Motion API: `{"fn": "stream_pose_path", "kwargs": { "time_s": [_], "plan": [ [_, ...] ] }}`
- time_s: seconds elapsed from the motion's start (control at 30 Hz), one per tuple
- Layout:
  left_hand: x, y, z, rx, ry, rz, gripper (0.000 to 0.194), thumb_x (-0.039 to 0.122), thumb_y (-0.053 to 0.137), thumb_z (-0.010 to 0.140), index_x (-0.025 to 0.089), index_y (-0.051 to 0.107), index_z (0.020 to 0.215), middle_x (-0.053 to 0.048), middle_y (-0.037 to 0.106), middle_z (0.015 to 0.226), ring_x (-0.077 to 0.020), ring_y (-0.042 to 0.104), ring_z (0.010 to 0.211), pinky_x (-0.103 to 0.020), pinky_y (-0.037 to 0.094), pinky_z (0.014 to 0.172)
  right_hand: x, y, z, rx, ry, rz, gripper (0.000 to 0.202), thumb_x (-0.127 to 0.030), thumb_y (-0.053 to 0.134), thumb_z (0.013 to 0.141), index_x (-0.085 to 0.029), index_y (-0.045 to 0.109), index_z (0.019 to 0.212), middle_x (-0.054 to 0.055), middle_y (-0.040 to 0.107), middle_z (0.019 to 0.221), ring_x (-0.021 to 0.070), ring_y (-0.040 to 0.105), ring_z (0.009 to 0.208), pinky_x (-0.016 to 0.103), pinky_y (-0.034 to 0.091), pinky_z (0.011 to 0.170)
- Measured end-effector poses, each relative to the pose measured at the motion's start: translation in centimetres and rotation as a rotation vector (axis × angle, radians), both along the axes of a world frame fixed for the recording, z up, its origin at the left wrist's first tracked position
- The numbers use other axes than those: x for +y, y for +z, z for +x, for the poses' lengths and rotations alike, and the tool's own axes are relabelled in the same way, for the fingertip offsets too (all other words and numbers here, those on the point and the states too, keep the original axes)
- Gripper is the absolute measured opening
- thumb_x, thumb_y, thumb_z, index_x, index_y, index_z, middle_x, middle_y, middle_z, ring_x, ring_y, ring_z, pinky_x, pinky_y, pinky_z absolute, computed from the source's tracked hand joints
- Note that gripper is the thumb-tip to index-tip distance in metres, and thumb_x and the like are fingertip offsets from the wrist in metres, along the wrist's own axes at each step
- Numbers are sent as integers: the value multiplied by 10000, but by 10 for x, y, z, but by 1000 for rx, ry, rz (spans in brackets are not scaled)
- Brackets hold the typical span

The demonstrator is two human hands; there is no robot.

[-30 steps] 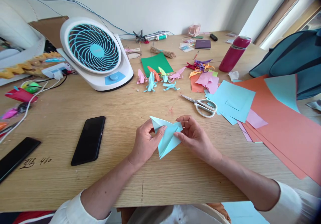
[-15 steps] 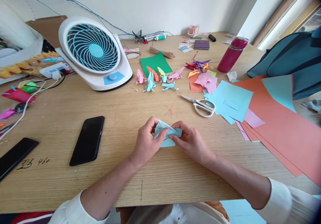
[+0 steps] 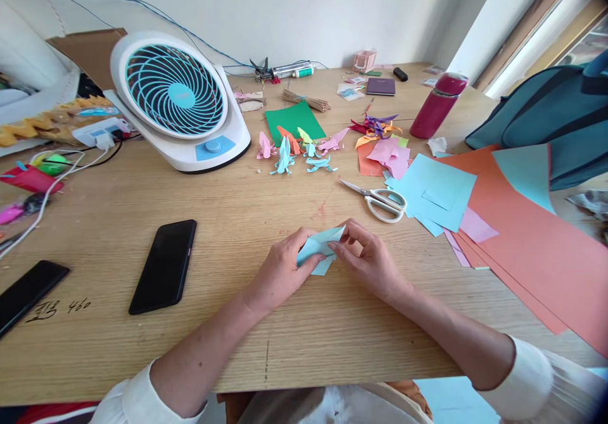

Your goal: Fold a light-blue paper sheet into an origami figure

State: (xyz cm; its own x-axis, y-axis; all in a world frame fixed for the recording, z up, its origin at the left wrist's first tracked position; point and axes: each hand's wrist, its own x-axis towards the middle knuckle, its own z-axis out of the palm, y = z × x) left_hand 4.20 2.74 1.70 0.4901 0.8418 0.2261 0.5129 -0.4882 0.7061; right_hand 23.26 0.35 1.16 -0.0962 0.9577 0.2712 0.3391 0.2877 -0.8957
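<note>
A folded piece of light blue paper [image 3: 315, 247] is held between both hands, low over the middle of the wooden table. My left hand [image 3: 285, 266] pinches its left side, the thumb lying along the lower edge. At the upper right corner, the thumb and fingers of my right hand [image 3: 368, 256] grip the paper. A flap points down below the left thumb. Scissors with white handles [image 3: 386, 205] lie beyond my right hand. Several small folded paper figures [image 3: 284, 156] stand farther back, in front of a green sheet [image 3: 295, 122].
A white fan [image 3: 178, 101] stands at the back left, with two black phones [image 3: 164, 266] nearer. Blue sheets [image 3: 439, 187] and large orange sheets [image 3: 536, 234] cover the right side. Behind them are a dark red bottle [image 3: 439, 105] and a teal bag [image 3: 546, 120].
The blue paper has been turned, and its right end now points up and right. My left thumb has moved down to the lower edge; my right hand has shifted slightly right.
</note>
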Motion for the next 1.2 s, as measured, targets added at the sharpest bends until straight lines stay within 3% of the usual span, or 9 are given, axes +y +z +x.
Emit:
{"fn": "stream_pose_path", "kwargs": {
  "time_s": [0.17, 0.4, 0.5, 0.6, 0.7, 0.77, 0.87, 1.0, 1.2],
  "plan": [
    [0, -4, 0, 93, -64, 133, 99, 179, 580, 904, 199, 565, 1000, -19, 656, 893, -169, 615, 810, -274, 465, 723, 4, 3, 6, -20, -17, -14, 157, -269, 584, 904, -214, 549, 761, -12, 534, 719, 142, 487, 687, 287, 398, 667],
    [-6, -4, 4, 103, -126, 164, 235, 161, 466, 950, 151, 602, 1142, -93, 656, 992, -218, 595, 930, -339, 469, 814, 3, 3, 3, -38, -43, 9, 227, -200, 582, 879, -208, 445, 697, -38, 452, 669, 108, 422, 612, 260, 337, 566],
    [-6, 6, 1, -84, -161, -74, 236, 304, 499, 966, 158, 664, 1050, -89, 654, 985, -205, 592, 908, -315, 466, 803, 2, 2, 4, -36, -25, 3, 224, -194, 578, 885, -205, 457, 697, -36, 452, 676, 109, 423, 614, 266, 346, 573],
    [3, 15, -8, -314, -228, -467, 431, 443, 373, 1009, 180, 704, 1092, -97, 672, 1140, -228, 593, 1067, -346, 437, 950, -1, 4, 5, 2, 49, -29, 177, -228, 572, 911, -196, 523, 744, -26, 481, 702, 115, 447, 638, 276, 370, 598],
    [15, 17, -16, -507, -328, -896, 677, 595, 214, 992, 155, 703, 1153, -135, 693, 1158, -270, 622, 1080, -392, 460, 931, -5, 9, 4, 50, 140, -12, 180, -255, 566, 932, -192, 555, 764, -10, 503, 740, 126, 476, 684, 288, 390, 632],
    [17, 16, -17, -579, -375, -1032, 649, 594, 277, 984, 137, 687, 1193, -149, 693, 1178, -281, 625, 1107, -405, 449, 963, -8, 13, 3, 54, 183, 12, 178, -246, 579, 927, -192, 565, 758, -1, 501, 761, 134, 481, 716, 293, 399, 653],
    [12, 12, -10, -623, -327, -925, 387, 433, 512, 963, 182, 672, 1211, -99, 699, 1189, -238, 623, 1117, -349, 430, 989, -12, 16, -1, 32, 184, 52, 196, -195, 619, 892, -192, 539, 713, -2, 475, 772, 132, 463, 733, 287, 399, 663],
    [2, 10, -2, -549, -231, -727, 336, 397, 565, 949, 199, 656, 1204, -67, 669, 1236, -219, 578, 1169, -310, 406, 1003, -12, 13, -6, -18, 104, 122, 225, -127, 641, 856, -196, 494, 699, -19, 454, 752, 115, 444, 694, 264, 366, 606],
    [0, 13, -3, -501, -256, -809, 383, 455, 481, 973, 169, 696, 1111, -56, 709, 1066, -199, 615, 982, -297, 428, 917, -12, 14, -5, -29, 62, 105, 148, -156, 624, 882, -199, 574, 750, -13, 494, 735, 122, 476, 686, 275, 385, 608]
  ]
}}
